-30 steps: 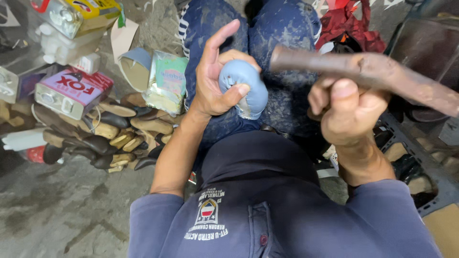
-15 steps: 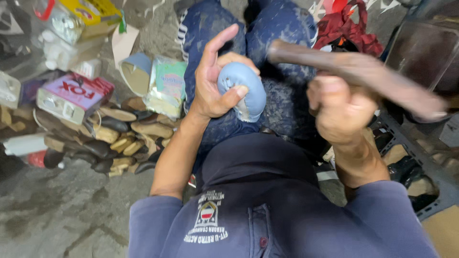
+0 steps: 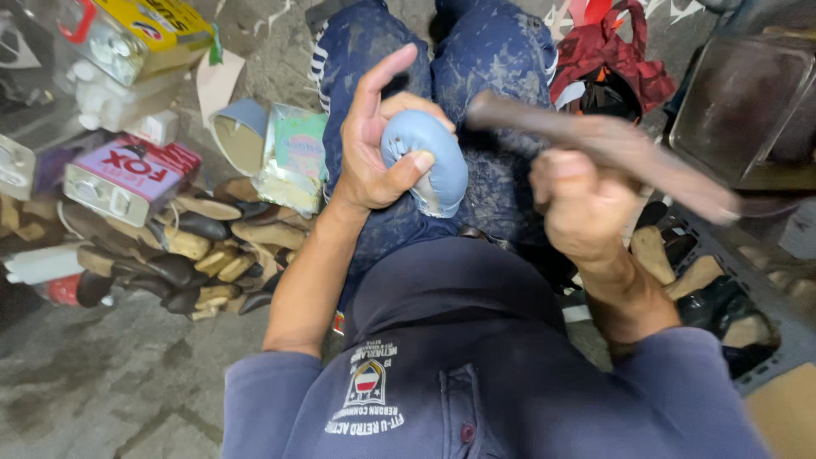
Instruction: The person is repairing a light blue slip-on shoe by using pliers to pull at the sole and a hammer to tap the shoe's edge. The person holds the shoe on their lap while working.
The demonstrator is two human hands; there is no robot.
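left hand (image 3: 374,161) half open over my lap, thumb and curled fingers pinning the pale blue shoe piece (image 3: 429,161), index sticking up. right hand (image 3: 578,208) fisted round a brown hammer handle (image 3: 612,149), too motion-blurred to see well.

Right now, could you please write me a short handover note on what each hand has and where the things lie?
Left hand: grips the pale blue rounded shoe toe against the lap, thumb on top, index finger raised.
Right hand: closed round the long brown worn tool, raised above the knees and blurred with motion; its working end cannot be made out.
Nearby: a pile of dark and tan shoe soles on the concrete floor on the left-hand side, a red rectangular tin beside it.
Done or left: the shoe shows no clear mark of finished work; it cannot be judged.
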